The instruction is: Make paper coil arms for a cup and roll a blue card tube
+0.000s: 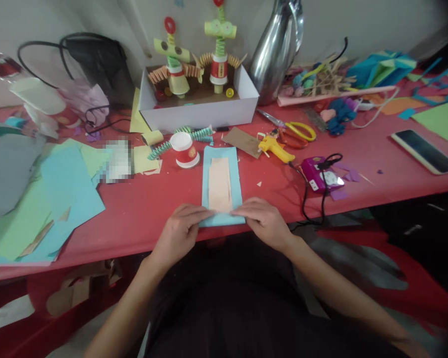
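Note:
On the red table in front of me lies a light-blue paper rectangle (206, 174), with peach paper strips (219, 185) stacked on it, slightly out of line. My left hand (179, 229) pinches the near left corner of the peach strips. At the near right corner my right hand (266, 221) does the same, fingers pressed together close to the blue sheet. The strips' near edge is partly hidden by my fingertips. Just beyond my left hand stands a red and white paper cup (186, 151), upside down, beside green folded-paper springs (201, 135).
A white box (197, 112) at the back holds two paper figures. To the right lie a yellow glue gun (276, 148), scissors (300, 130), a purple power socket (317, 174) with a cable, and a phone (425, 150). Coloured paper sheets (69, 184) cover the left. A metal jug (276, 54) stands behind.

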The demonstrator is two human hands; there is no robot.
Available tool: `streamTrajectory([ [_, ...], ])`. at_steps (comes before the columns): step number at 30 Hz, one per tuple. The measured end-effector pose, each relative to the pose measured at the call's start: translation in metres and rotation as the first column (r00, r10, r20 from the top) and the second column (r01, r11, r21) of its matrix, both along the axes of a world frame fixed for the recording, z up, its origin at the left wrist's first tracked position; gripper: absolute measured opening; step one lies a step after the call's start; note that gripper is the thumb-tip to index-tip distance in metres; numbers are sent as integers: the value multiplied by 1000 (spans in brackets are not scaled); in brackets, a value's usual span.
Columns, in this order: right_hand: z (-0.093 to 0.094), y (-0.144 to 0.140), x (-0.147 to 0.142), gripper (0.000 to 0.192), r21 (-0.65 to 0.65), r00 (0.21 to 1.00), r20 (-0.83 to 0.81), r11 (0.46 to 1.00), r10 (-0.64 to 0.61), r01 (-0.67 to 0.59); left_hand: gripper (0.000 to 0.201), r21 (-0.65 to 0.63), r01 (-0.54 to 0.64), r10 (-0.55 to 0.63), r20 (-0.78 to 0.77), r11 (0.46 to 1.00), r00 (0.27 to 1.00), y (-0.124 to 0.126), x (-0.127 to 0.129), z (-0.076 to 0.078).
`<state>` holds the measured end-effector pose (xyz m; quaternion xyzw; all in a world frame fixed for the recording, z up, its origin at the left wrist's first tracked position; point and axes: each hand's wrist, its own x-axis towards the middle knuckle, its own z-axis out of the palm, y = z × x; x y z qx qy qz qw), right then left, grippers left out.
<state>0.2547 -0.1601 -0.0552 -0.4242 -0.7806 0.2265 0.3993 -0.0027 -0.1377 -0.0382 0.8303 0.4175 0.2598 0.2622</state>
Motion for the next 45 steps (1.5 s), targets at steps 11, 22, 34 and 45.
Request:
streamTrajectory([
  [11,15,12,3,36,-379,993,29,918,-112,114,28,-166,-185,180,-44,969,983,13,11,6],
  [22,21,21,8,31,-387,984,142,909,-109,157,13,-291,-158,118,-152,944,981,33,9,19],
  [34,38,59,8,17,-624,985,169,771,-22,124,18,-323,-257,220,-149,911,964,51,6,11],
  [45,41,28,-1,24,-101,959,281,993,-36,67,18,-431,-249,141,-267,867,953,63,17,29],
])
